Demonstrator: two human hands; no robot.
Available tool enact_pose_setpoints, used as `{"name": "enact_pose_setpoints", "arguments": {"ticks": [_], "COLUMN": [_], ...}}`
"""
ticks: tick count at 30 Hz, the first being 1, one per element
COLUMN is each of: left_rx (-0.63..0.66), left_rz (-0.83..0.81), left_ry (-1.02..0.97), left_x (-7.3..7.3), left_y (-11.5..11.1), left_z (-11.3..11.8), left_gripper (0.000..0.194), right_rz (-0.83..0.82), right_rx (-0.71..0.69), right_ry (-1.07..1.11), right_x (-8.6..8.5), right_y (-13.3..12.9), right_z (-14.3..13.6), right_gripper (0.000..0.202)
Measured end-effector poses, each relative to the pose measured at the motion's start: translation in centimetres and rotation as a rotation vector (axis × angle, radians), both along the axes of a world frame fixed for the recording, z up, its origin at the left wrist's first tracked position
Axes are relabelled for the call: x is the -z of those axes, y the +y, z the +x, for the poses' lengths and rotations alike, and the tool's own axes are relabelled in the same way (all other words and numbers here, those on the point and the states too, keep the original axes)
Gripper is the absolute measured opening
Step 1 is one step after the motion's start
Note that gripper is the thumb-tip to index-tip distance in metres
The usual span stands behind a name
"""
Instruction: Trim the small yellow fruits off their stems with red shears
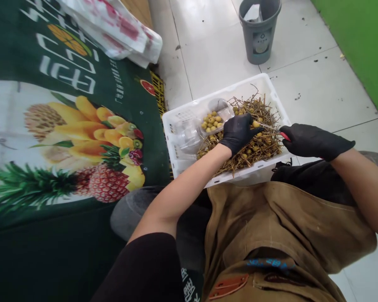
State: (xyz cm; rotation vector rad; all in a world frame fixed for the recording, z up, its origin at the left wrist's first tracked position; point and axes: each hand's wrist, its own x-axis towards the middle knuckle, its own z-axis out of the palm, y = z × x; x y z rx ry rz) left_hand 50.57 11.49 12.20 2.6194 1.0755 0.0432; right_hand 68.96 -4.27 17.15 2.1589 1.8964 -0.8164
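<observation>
The left hand point(237, 133), in a black glove, has a closed grip on a round yellow-brown fruit point(255, 124), held at its fingertips over a heap of twigs point(264, 144). The right hand point(315, 141), also gloved in black, is closed around the red handle of a metal tool point(284, 135), whose thin end points left and reaches the fruit. What kind of tool it is cannot be told.

The twigs, with more round fruits among them, fill the right part of a white plastic crate point(168, 131) in front of the person's knees. Left of the heap, inside the crate, a clear tub point(227, 110) holds a cluster of loose fruits point(211, 121). Beside it lie clear plastic containers point(189, 136).

Beyond the crate, a gray bin point(260, 35) stands on the tiled floor point(208, 37). A green banner point(151, 147) printed with fruit hangs at the left, with a red-stained white sheet point(126, 31) at its top.
</observation>
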Motion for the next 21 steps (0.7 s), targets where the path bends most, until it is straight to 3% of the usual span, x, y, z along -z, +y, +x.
{"name": "enact_pose_setpoints", "arguments": {"ticks": [9, 14, 17, 21], "left_rx": [0.024, 0.04, 0.019, 0.025], "left_rz": [0.044, -0.017, -0.161, -0.594], "left_ry": [0.029, -0.037, -0.245, -0.467], "left_x": [0.6, 0.3, -0.2, -1.4], "left_y": [-0.3, 0.2, 1.4, 3.1], "left_z": [-0.2, -0.2, -0.4, -1.1], "left_gripper": [0.036, 0.035, 0.032, 0.039], "right_rz": [0.047, 0.032, 0.025, 0.057], "right_rx": [0.029, 0.076, 0.126, 0.174], "right_ry": [-0.052, -0.098, -0.144, -0.183], "right_x": [0.6, 0.6, 0.4, 0.1], "right_y": [0.5, 0.8, 0.9, 0.7], "right_z": [-2.1, -2.4, -1.1, 0.8], "right_gripper": [0.038, 0.04, 0.047, 0.055]}}
